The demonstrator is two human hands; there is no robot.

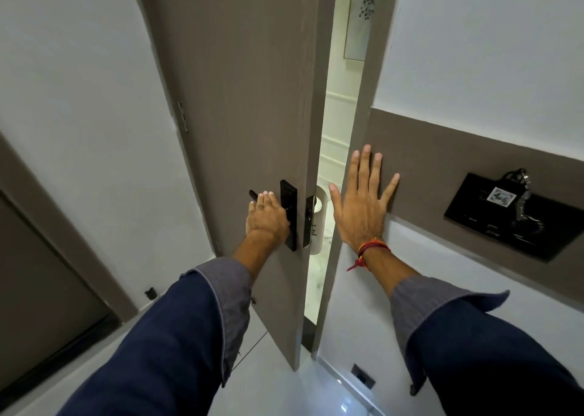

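Observation:
A grey-brown door (240, 99) stands slightly ajar, with a narrow gap along its right edge. My left hand (267, 218) grips the black lever handle (253, 195) beside the black lock plate (288, 213). My right hand (360, 203) lies flat with spread fingers on the grey-brown door frame (357, 124) and wall band to the right of the gap. A red and yellow thread is tied round my right wrist.
A black wall holder (493, 222) with a key and tag hangs on the band at the right. Through the gap a bright tiled room shows, with a white cylinder (320, 207). Another dark door (41, 273) is at the left. A black floor socket (363, 375) sits low.

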